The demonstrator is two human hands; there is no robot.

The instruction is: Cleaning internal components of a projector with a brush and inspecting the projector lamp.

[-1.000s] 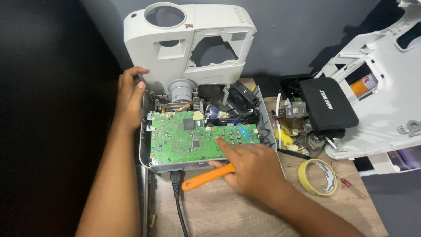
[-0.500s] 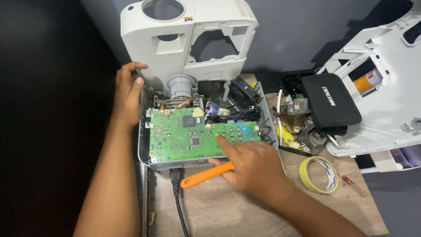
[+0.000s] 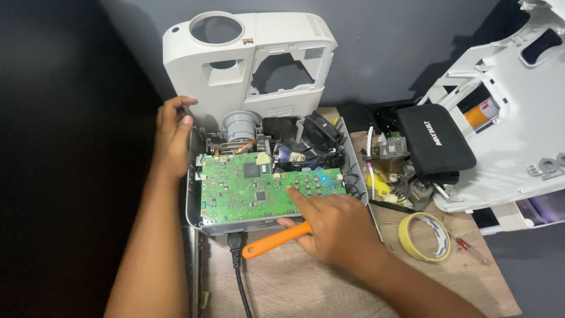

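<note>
An opened projector base (image 3: 194, 215) lies on the wooden table with its green circuit board (image 3: 247, 191) exposed and a grey lens (image 3: 241, 125) behind it. My left hand (image 3: 172, 138) grips the base's far left edge. My right hand (image 3: 338, 227) holds an orange-handled tool (image 3: 273, 240) under the palm. Its index finger is stretched out and presses on the board's button area, where a small blue light glows. A black power cable (image 3: 238, 271) plugs into the front of the base.
The projector's white top cover (image 3: 253, 65) stands upright against the wall behind. At right are a black pouch (image 3: 435, 141), loose parts and yellow wires (image 3: 382, 176), a tape roll (image 3: 424, 235), a small red screwdriver (image 3: 465, 242) and another white housing (image 3: 518, 129).
My right index finger has stayed on the board's buttons. Both hands hold almost the same places; only the view has shifted slightly.
</note>
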